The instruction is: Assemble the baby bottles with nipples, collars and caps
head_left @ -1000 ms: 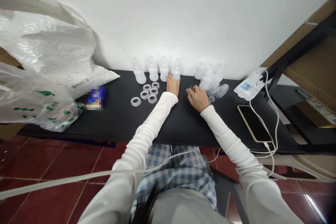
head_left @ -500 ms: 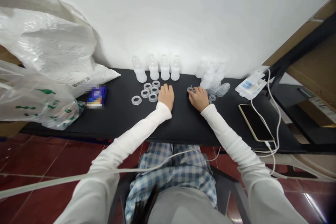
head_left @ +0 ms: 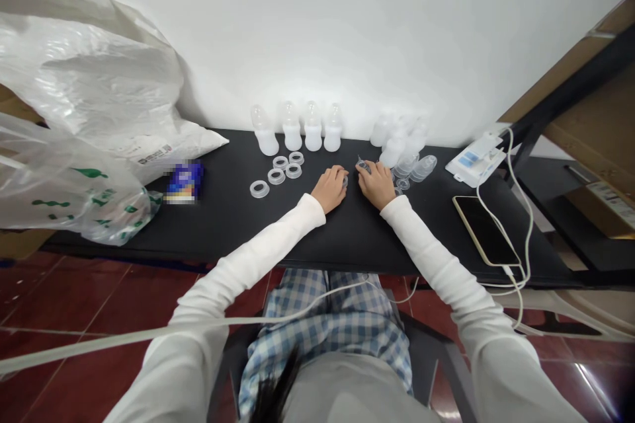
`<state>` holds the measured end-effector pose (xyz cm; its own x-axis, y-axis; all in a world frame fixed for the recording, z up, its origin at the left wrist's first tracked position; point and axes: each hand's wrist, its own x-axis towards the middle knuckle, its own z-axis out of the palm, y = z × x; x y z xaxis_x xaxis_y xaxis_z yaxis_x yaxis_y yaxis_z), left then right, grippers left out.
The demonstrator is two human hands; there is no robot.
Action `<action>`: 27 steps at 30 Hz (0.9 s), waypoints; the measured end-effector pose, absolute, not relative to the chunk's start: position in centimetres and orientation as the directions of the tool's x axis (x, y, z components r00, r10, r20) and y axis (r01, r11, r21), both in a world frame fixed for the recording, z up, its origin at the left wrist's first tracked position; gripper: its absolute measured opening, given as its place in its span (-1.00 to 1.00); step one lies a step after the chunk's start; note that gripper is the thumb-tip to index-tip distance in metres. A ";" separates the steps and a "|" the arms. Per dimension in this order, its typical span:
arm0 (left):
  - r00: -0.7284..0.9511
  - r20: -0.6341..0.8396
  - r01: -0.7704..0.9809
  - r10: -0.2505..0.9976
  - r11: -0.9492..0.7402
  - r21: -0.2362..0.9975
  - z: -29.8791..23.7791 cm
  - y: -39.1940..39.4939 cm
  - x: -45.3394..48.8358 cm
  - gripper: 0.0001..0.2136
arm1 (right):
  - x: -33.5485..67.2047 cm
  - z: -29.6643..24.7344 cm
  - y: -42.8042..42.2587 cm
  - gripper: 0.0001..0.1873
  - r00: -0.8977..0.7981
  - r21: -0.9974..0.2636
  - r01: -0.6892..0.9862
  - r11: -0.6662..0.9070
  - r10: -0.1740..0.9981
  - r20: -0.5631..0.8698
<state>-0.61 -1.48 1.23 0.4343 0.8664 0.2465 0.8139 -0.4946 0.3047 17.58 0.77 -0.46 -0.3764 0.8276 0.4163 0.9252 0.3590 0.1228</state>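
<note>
A small clear plastic piece (head_left: 364,166) is sitting pinched in the curled fingertips of the right hand (head_left: 377,185), just above the black worktop (head_left: 223,231). A second small, greyish-clear piece (head_left: 344,180) is showing at the inner edge of the left hand (head_left: 330,189), whose fingers are curled closed around it; both hands are resting near each other at the middle of the worktop, with white sleeves reaching back toward the person.

Four upright clear baby bottles (head_left: 292,127) are standing in a row against the white wall, just beyond the left hand. Five clear rings (head_left: 276,176) are lying flat in front of that row. Just beyond the right hand, more clear bottles (head_left: 395,145) are crowded together, and a few clear teat-like caps (head_left: 423,168) are lying tipped on their sides beside them.

Farther right, a smartphone (head_left: 485,231) is lying on the worktop, with a white cable (head_left: 516,238) trailing near it. At the far left, large plastic bags (head_left: 74,66) are heaped beside a blurred blue packet (head_left: 183,182).
</note>
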 end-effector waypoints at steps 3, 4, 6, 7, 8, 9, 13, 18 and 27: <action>0.370 0.292 0.782 0.882 -0.465 0.415 0.4 0.9 -0.1 -0.62 | 17.5 -0.4 0.8 -0.58 -0.375 0.113 0.925 0.363 0.823 0.426; 0.350 0.307 0.762 0.885 -0.460 0.457 0.1 1.6 -0.1 -0.64 | 17.5 -0.3 0.8 -0.60 -0.373 0.107 0.925 0.364 0.822 0.431; 0.313 0.340 0.676 0.887 -0.460 0.576 -0.4 2.5 -0.2 -0.68 | 17.6 -0.1 0.9 -0.63 -0.366 0.091 0.926 0.366 0.816 0.446; 0.284 0.348 0.601 0.893 -0.449 0.661 -0.6 2.8 -0.3 -0.70 | 17.6 0.0 0.9 -0.65 -0.364 0.081 0.926 0.369 0.812 0.457; 0.239 0.344 0.501 0.908 -0.418 0.758 -0.8 3.1 -0.3 -0.73 | 17.6 0.1 0.9 -0.67 -0.358 0.066 0.926 0.372 0.806 0.471; 0.182 0.315 0.376 0.931 -0.362 0.853 -0.9 3.2 -0.4 -0.75 | 17.6 0.2 0.9 -0.68 -0.346 0.044 0.927 0.373 0.800 0.491; 0.037 0.035 -0.153 0.999 -0.029 0.988 -0.7 3.6 -0.5 -0.79 | 17.5 0.4 0.8 -0.68 -0.232 -0.149 0.902 0.405 0.746 0.624; 0.126 -0.074 -0.365 0.989 0.115 0.924 0.3 3.5 -0.6 -0.77 | 17.0 0.0 0.7 -0.70 -0.140 -0.408 0.724 0.556 0.698 0.703; 0.349 0.036 -0.327 0.936 0.086 0.941 0.3 2.1 0.0 -0.67 | 16.2 -0.4 0.8 -0.73 -0.005 -0.628 0.629 0.459 0.810 0.587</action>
<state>-0.02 2.11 0.30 0.3493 0.9363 0.0363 -0.3270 0.0855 0.9411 16.19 0.85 -0.36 -0.0048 0.8096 0.5869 0.6290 0.4587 -0.6276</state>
